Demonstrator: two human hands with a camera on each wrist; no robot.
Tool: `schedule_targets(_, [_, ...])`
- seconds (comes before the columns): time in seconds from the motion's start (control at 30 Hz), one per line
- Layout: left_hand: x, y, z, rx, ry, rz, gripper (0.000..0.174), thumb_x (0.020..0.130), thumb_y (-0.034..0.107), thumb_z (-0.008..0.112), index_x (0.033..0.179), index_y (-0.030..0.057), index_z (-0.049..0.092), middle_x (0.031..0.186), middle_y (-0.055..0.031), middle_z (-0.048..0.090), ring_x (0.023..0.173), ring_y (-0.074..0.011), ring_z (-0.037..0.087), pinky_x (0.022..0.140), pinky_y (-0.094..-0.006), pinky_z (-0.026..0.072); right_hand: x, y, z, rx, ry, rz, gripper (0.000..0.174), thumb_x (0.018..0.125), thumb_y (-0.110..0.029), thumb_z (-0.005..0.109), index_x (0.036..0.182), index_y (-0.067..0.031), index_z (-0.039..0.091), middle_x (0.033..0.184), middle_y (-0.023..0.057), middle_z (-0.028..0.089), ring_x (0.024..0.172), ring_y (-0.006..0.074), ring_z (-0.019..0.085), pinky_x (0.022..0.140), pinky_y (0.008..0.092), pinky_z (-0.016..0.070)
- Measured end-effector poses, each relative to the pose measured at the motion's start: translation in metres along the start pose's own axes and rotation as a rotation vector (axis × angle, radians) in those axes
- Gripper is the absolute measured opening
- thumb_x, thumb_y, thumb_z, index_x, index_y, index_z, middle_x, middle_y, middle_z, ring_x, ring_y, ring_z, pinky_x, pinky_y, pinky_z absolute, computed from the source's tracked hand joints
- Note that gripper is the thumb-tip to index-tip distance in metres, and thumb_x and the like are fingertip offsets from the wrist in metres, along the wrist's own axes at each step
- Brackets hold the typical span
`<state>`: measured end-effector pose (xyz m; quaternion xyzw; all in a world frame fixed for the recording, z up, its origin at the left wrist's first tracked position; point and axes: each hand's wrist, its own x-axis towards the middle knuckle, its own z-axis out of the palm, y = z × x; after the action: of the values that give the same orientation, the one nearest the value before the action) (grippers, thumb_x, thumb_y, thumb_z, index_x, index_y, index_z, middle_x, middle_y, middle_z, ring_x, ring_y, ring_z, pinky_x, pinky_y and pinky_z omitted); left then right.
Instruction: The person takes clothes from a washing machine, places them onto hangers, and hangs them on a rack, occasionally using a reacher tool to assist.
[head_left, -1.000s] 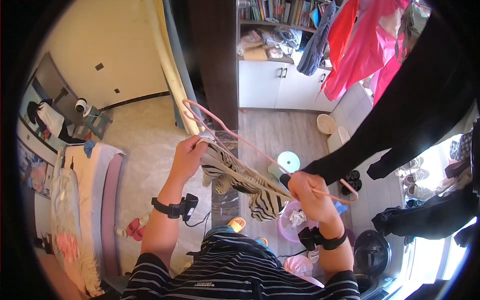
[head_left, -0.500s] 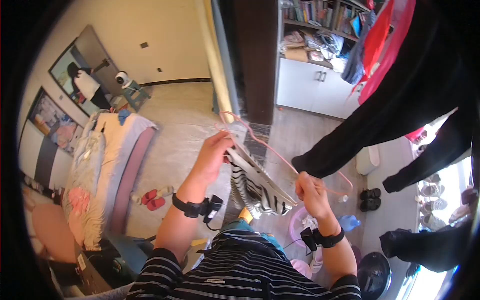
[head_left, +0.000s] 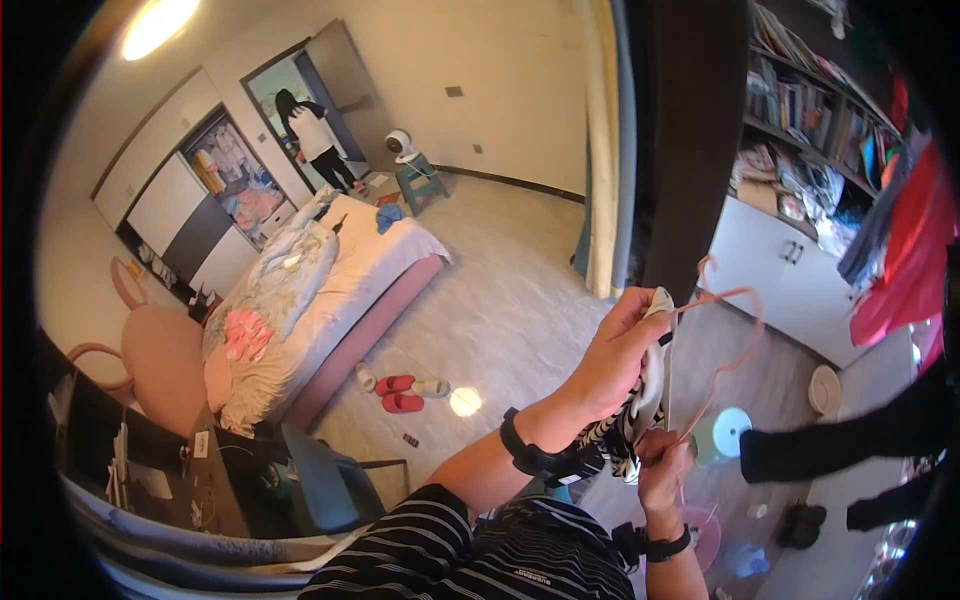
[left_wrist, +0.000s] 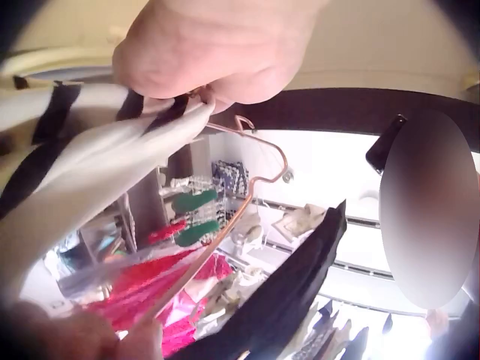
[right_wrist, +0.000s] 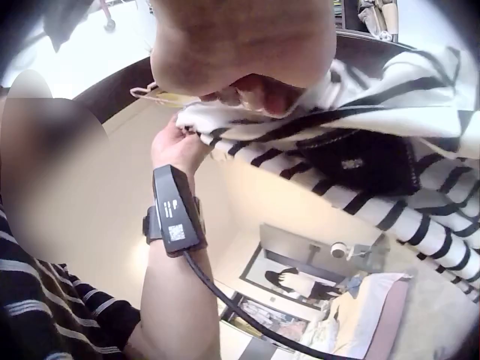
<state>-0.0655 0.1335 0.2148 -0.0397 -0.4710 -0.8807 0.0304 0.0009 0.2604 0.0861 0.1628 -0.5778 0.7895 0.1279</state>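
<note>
My left hand (head_left: 622,350) pinches the top edge of a black-and-white zebra-striped garment (left_wrist: 97,150). Just below it in the head view, my right hand (head_left: 663,472) grips a thin pink-copper clothes hanger (head_left: 757,330) along with another part of the garment's edge. From the left wrist, the hanger's bent shoulder and hook show past the left hand, its bar running down to the right fingers. The cloth stretches between both hands and hangs in folds; a dark patch with a small pale mark (right_wrist: 352,163) shows on it in the right wrist view.
Black trousers (head_left: 850,440) and red clothes (head_left: 905,270) hang at the right. A pale green stool (head_left: 722,437) and a pink basin (head_left: 703,540) stand on the floor. To the left are a bed (head_left: 390,260), slippers (head_left: 402,403) and a chair (head_left: 325,480). A person (head_left: 318,140) stands by the far doorway.
The head view has swung left, bringing more of the bedroom in. Both hands, with garment and hanger, have shifted right in view and now overlap closely, the hanger seen more edge-on.
</note>
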Motion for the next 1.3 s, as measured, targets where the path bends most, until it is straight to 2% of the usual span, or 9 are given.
schedule_targets(0.17, [0.067, 0.043, -0.099, -0.116, 0.076, -0.098, 0.012, 0.091, 0.011, 0.055, 0.1, 0.003, 0.052, 0.088, -0.0098, 0.062, 0.083, -0.0175, 0.063, 0.079, -0.0297, 0.0505, 0.047, 0.048, 0.02, -0.388, -0.246, 0.118, 0.051, 0.103, -0.033, 0.03, 0.064, -0.0043, 0.045, 0.055, 0.0035, 0.044, 0.048, 0.0114, 0.037, 0.046, 0.0295, 0.0276])
schedule_targets(0.6, [0.183, 0.07, -0.264, -0.139, 0.15, -0.173, 0.007, 0.081, 0.002, 0.058, 0.087, 0.0048, 0.058, 0.074, -0.0006, 0.057, 0.065, -0.0091, 0.057, 0.059, -0.0222, 0.0462, 0.178, 0.086, 0.059, -0.793, -0.421, 0.426, 0.042, 0.096, -0.026, 0.046, 0.064, -0.0017, 0.056, 0.053, 0.0055, 0.049, 0.05, 0.0127, 0.045, 0.048, 0.0324, 0.0368])
schedule_targets(0.67, [0.197, 0.047, -0.275, 0.026, 0.207, -0.187, 0.009, 0.078, -0.001, 0.06, 0.084, 0.0044, 0.058, 0.071, -0.0009, 0.058, 0.056, -0.0085, 0.056, 0.051, -0.0214, 0.0442, 0.188, 0.086, 0.048, -0.865, -0.476, 0.465, 0.028, 0.092, -0.018, 0.048, 0.074, -0.0006, 0.059, 0.061, 0.014, 0.054, 0.054, 0.0256, 0.05, 0.052, 0.038, 0.0393])
schedule_targets(0.73, [0.208, 0.037, -0.27, 0.002, 0.183, -0.233, 0.01, 0.076, -0.003, 0.061, 0.082, 0.0046, 0.059, 0.069, -0.0005, 0.058, 0.056, -0.0087, 0.058, 0.049, -0.021, 0.0431, 0.196, 0.078, 0.038, -0.906, -0.638, 0.453, 0.016, 0.088, -0.006, 0.047, 0.092, 0.0002, 0.061, 0.078, 0.0238, 0.059, 0.07, 0.0393, 0.058, 0.059, 0.0456, 0.0444])
schedule_targets(0.93, [0.24, 0.022, -0.236, -0.087, 0.024, -0.398, 0.012, 0.083, 0.001, 0.062, 0.092, 0.0056, 0.055, 0.073, -0.0032, 0.063, 0.064, -0.0106, 0.063, 0.056, -0.0227, 0.0482, 0.199, 0.095, -0.021, -1.0, -0.674, 0.486, 0.021, 0.091, -0.007, 0.044, 0.1, 0.002, 0.061, 0.084, 0.0248, 0.061, 0.077, 0.0418, 0.06, 0.064, 0.0467, 0.0466])
schedule_targets(1.17, [0.286, -0.018, -0.187, 0.692, -0.113, -0.279, 0.016, 0.085, 0.008, 0.066, 0.095, 0.0054, 0.053, 0.068, -0.0043, 0.064, 0.063, -0.0059, 0.059, 0.053, -0.0232, 0.0436, 0.231, 0.098, -0.067, -1.129, -0.623, 0.511, 0.021, 0.09, -0.008, 0.048, 0.103, 0.0027, 0.062, 0.086, 0.025, 0.063, 0.081, 0.0426, 0.062, 0.067, 0.0465, 0.0487])
schedule_targets(1.23, [0.298, -0.038, -0.156, 0.88, -0.228, -0.158, 0.018, 0.084, 0.01, 0.066, 0.095, 0.0062, 0.053, 0.066, -0.0055, 0.064, 0.061, -0.0081, 0.06, 0.052, -0.0262, 0.0436, 0.243, 0.102, -0.083, -1.312, -0.703, 0.569, 0.022, 0.088, -0.009, 0.054, 0.105, 0.0026, 0.062, 0.085, 0.0243, 0.064, 0.082, 0.042, 0.063, 0.069, 0.045, 0.0502])
schedule_targets(1.27, [0.299, -0.053, -0.138, 0.965, -0.285, -0.104, 0.018, 0.084, 0.01, 0.067, 0.095, 0.0065, 0.053, 0.065, -0.0061, 0.063, 0.059, -0.0091, 0.061, 0.051, -0.0276, 0.0436, 0.24, 0.119, -0.104, -1.349, -0.629, 0.374, 0.018, 0.09, -0.013, 0.052, 0.094, 0.0014, 0.061, 0.077, 0.0212, 0.062, 0.071, 0.0378, 0.059, 0.062, 0.0436, 0.0466])
schedule_targets(1.3, [0.297, -0.069, -0.117, 0.944, -0.293, 0.079, 0.017, 0.082, 0.017, 0.065, 0.09, 0.0071, 0.054, 0.062, -0.0128, 0.058, 0.054, -0.0275, 0.06, 0.052, -0.0368, 0.044, 0.238, 0.141, -0.129, -1.38, -0.555, 0.182, 0.022, 0.092, -0.017, 0.05, 0.084, 0.0002, 0.061, 0.069, 0.0181, 0.06, 0.06, 0.0336, 0.056, 0.055, 0.0421, 0.043])
